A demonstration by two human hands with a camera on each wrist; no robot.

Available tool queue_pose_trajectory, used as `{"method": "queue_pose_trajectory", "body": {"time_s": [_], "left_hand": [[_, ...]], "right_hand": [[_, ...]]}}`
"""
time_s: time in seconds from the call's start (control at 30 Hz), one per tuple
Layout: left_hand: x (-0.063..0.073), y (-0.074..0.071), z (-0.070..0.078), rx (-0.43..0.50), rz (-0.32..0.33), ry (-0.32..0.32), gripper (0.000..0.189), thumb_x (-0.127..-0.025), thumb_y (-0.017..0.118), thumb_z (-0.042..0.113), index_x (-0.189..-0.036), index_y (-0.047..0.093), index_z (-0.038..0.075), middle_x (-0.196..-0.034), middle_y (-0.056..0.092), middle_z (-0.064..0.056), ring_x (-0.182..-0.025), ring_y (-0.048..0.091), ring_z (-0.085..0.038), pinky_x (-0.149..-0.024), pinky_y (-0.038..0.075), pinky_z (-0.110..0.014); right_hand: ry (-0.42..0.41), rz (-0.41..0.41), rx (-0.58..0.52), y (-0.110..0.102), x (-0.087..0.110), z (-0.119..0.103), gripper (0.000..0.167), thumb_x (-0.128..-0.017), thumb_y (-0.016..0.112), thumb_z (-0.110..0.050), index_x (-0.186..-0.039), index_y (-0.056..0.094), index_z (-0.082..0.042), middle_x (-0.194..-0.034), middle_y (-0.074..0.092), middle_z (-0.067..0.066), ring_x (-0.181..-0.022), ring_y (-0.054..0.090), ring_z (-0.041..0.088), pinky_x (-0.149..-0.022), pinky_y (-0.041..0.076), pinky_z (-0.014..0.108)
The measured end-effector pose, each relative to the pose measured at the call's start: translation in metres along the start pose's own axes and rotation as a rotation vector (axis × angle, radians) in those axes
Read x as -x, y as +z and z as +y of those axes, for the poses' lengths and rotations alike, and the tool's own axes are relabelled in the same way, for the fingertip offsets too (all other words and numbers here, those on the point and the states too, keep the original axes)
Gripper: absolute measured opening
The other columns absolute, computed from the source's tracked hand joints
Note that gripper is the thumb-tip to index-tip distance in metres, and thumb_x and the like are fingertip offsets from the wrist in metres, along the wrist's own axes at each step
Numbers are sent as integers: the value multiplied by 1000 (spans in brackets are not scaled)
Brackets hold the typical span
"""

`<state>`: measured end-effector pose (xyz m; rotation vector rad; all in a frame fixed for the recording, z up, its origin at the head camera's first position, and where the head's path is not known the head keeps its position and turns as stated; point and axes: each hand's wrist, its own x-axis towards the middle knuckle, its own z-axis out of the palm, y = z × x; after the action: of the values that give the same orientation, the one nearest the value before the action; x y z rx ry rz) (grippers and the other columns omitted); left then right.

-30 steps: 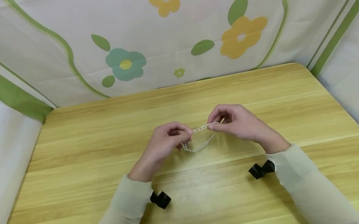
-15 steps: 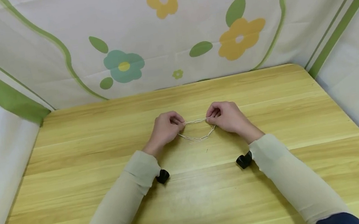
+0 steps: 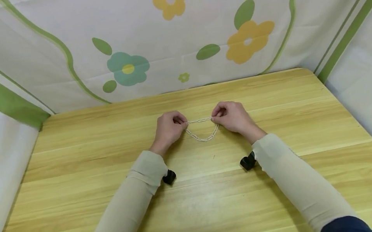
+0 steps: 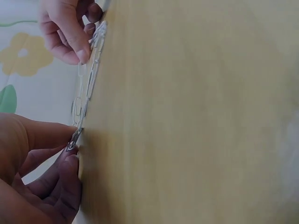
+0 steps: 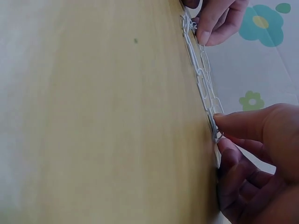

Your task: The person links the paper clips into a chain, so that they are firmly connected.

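A loop of white paper clips linked into a chain (image 3: 205, 139) spans both hands at the middle of the table. My left hand (image 3: 169, 128) pinches its left side between thumb and fingertips. On the other side my right hand (image 3: 233, 116) pinches it the same way. Between the hands the far strand runs straight, while the near strand curves toward me in a shallow arc. In the left wrist view the chain (image 4: 90, 77) stretches from the near fingers up to the other hand. The right wrist view shows single clips of the chain (image 5: 202, 79) close over the wood.
The wood-grain table (image 3: 198, 208) extends around both arms. A white curtain (image 3: 175, 35) printed with flowers hangs behind its far edge, with white cloth at both sides. Black wrist cameras, left (image 3: 169, 177) and right (image 3: 247, 162), sit at the cuffs.
Both hands have moved away from me, and the left has come lower beside the right's level. The chain's far strand has gone from slanted to level, and its near strand now hangs as an even curve.
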<state>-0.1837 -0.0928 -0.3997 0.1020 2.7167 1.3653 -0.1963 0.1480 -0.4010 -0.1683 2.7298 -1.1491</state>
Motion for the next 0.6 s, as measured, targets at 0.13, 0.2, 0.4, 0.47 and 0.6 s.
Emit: {"method": "queue_pose_trajectory", "body": {"time_s": [0.13, 0.2, 0.4, 0.47, 0.6], "left_hand": [[1, 2, -1, -15, 2, -3, 3, -99, 75, 6, -98, 78, 4, -97, 74, -12, -89, 67, -24, -82, 57, -35], [2, 2, -1, -15, 1, -2, 3, -99, 76, 6, -100, 78, 3, -98, 74, -13, -89, 67, -24, -83, 58, -35], [4, -1, -3, 9, -4, 4, 6, -98, 75, 5, -103, 77, 2, -104, 73, -14, -94, 67, -26, -86, 58, -37], [6, -5, -2, 11, -20, -2, 11, -99, 72, 5, -108, 76, 1, -108, 73, -15, -98, 67, -27, -90, 58, -39], [15, -23, 3, -47, -15, -65, 28, -102, 66, 13, -126, 69, -1, -124, 70, -18, -112, 66, -32, -99, 58, -46]], "right_hand": [[16, 12, -2, 2, 0, 2, 11, -101, 75, -23, -106, 75, -13, -99, 72, 6, -89, 65, 24, -85, 50, 38], [24, 12, 3, 3, 0, 3, 11, -101, 75, -23, -106, 75, -13, -100, 72, 6, -89, 65, 24, -86, 51, 39], [16, 20, -2, 1, 3, 5, 13, -100, 75, -23, -108, 75, -12, -102, 72, 7, -91, 66, 24, -87, 51, 37], [6, 22, 7, -3, 7, 7, 17, -100, 76, -23, -112, 74, -10, -105, 72, 8, -94, 66, 25, -89, 52, 38], [-28, 18, 67, -21, 21, 10, 31, -103, 72, -23, -128, 69, -5, -121, 70, 15, -109, 67, 32, -98, 55, 47]]}}
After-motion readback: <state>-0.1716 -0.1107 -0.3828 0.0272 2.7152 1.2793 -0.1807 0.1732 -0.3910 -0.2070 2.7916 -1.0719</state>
